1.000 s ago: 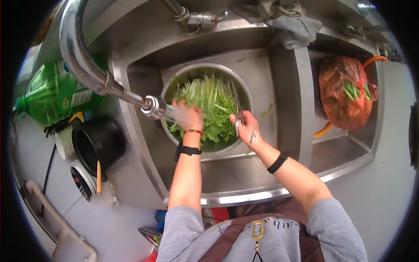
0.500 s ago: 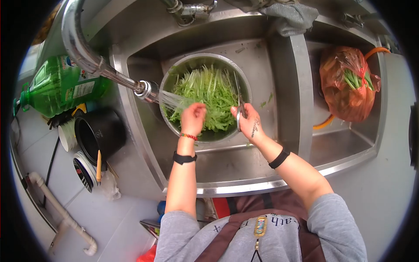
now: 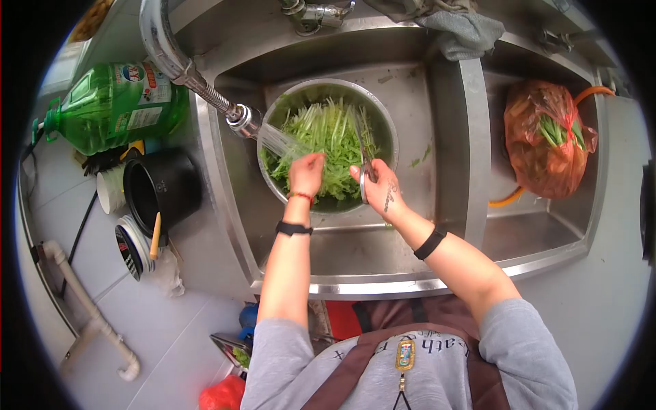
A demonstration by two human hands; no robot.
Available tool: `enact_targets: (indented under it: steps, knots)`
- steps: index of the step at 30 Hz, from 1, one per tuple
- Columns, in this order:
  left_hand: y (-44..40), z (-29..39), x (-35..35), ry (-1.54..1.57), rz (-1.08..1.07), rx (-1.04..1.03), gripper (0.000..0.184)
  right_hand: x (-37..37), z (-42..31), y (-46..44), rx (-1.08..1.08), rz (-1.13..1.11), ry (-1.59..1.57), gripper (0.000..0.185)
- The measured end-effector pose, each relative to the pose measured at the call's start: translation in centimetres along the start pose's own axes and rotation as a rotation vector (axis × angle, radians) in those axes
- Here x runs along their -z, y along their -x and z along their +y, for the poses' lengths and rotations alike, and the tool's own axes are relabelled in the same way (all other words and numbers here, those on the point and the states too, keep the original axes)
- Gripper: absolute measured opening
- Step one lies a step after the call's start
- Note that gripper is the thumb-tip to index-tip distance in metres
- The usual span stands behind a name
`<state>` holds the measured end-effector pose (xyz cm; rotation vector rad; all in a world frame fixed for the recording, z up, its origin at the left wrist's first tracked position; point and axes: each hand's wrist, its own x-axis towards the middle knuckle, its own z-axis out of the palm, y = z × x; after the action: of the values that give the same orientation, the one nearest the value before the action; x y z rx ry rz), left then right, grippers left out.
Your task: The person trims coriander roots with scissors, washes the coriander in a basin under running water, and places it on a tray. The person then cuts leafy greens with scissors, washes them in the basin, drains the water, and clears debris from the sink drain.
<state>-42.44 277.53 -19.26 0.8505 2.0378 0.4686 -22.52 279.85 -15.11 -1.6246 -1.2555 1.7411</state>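
The leafy greens (image 3: 335, 147) are lying in a round metal bowl (image 3: 392, 130), which is standing in the larger sink basin (image 3: 406, 242); their pale stems are pointing mostly away from me, the frilly leaves toward me. My right hand (image 3: 380, 186) is grasping metal scissors (image 3: 363, 147) by the handles, and their long axis is running away from me, blades pointing to the far side over the right part of the greens. The marking on that hand is too small to read. My left hand (image 3: 307, 174) is hovering over the near-left part of the bowl with fingers curled in; I cannot tell whether they are gripping anything. Water (image 3: 281, 142) is spraying from the faucet nozzle (image 3: 244, 121) into the bowl, just beside my left hand.

In the smaller basin to the right, a reddish translucent bag (image 3: 540, 160) is holding green stalks (image 3: 557, 131), with an orange hose (image 3: 507, 199) showing below it. A gray cloth (image 3: 468, 34) is hanging at the back rim.

To the left, a green jug (image 3: 102, 113) is lying tilted, its label (image 3: 147, 117) too blurred for me to read surely. Nearer me, a black pot (image 3: 164, 191) is tipping its opening leftward. My gray shirt (image 3: 427, 372) is showing the letters "ath".
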Motion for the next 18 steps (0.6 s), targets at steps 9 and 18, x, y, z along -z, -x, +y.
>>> enact_targets:
  steps: [9,18]
  knots:
    - [-4.2,1.2,-5.1,-0.381,0.374,0.248,0.012,2.6,1.0,1.1,-0.085,-0.021,0.028,0.042]
    - [2.4,2.0,-2.3,0.357,0.090,0.019,0.012,3.9,-0.8,1.2,-0.107,-0.095,0.005,0.035]
